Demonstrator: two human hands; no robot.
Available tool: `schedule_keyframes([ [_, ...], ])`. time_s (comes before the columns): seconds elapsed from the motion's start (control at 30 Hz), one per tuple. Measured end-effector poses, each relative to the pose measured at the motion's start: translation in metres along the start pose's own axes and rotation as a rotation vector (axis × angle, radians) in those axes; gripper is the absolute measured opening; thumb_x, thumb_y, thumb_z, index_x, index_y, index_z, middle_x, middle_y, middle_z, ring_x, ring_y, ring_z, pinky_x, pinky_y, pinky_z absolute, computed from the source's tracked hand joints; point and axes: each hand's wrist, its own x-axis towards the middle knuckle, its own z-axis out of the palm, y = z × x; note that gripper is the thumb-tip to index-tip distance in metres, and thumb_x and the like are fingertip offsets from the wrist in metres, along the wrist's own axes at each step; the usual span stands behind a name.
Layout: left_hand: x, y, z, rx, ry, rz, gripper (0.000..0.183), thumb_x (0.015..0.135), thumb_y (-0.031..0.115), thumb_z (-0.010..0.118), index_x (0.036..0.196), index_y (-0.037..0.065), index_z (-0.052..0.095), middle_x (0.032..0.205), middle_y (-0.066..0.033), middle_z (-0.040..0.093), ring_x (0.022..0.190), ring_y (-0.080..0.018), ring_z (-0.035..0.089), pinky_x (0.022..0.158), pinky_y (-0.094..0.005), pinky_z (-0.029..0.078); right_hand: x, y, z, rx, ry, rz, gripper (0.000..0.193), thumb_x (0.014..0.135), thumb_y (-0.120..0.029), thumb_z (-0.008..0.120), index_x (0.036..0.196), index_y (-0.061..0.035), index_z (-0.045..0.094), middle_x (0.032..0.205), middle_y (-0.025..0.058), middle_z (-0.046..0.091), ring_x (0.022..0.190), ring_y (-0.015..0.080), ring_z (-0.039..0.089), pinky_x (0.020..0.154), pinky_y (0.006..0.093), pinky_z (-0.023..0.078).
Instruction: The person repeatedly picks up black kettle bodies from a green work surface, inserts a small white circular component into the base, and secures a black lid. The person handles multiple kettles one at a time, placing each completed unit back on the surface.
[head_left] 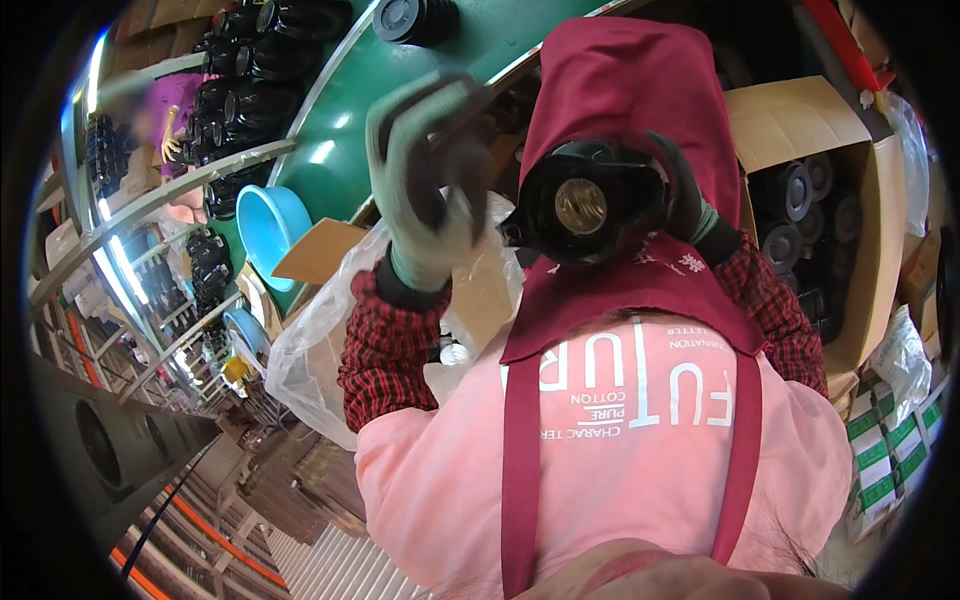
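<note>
My right hand [687, 188], in a pale green glove with dark fingers, is closed on the right side of a glossy black housing [540, 205]. The housing lies over my dark red apron, and a round opening with a brownish, shiny inside faces up. Left of it, my left hand [425, 175], gloved the same way, is raised near the edge of the green table. Motion smears its fingers, so whether they hold anything is unclear. Below that hand, a clear plastic bag [325, 350] lines an open carton.
On the green table [335, 125] stand a stack of black round parts [415, 18] and a blue basin [275, 230]. Many glossy black housings [255, 105] line the far left. At right, an open cardboard box [870, 290] holds black round parts. A person in purple [175, 105] is beyond.
</note>
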Motion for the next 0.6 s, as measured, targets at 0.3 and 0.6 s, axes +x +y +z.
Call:
schedule_keyframes([
  [0.3, -0.038, 0.039, 0.035, 0.351, -0.212, 0.245, 0.053, 0.071, 0.065, 0.076, 0.097, 0.018, 0.073, 0.115, -0.0033, 0.066, 0.127, -0.0310, 0.055, 0.108, -0.0591, 0.040, -0.023, 0.017, 0.011, 1.161, -0.130, 0.760, 0.063, 0.105, -0.043, 0.045, 0.155, -0.0059, 0.037, 0.151, 0.0137, 0.049, 0.133, 0.0313, 0.054, 0.116, 0.0456, 0.042],
  [0.6, -0.029, 0.039, 0.053, 0.221, -0.126, 0.208, 0.054, 0.065, 0.061, 0.086, 0.093, 0.017, 0.071, 0.108, 0.0002, 0.065, 0.119, -0.0324, 0.057, 0.101, -0.0560, 0.042, -0.054, 0.032, 0.019, 1.952, 0.016, 1.140, 0.067, 0.107, -0.057, 0.033, 0.155, -0.0107, 0.041, 0.154, 0.0113, 0.049, 0.137, 0.0279, 0.052, 0.117, 0.0476, 0.041],
])
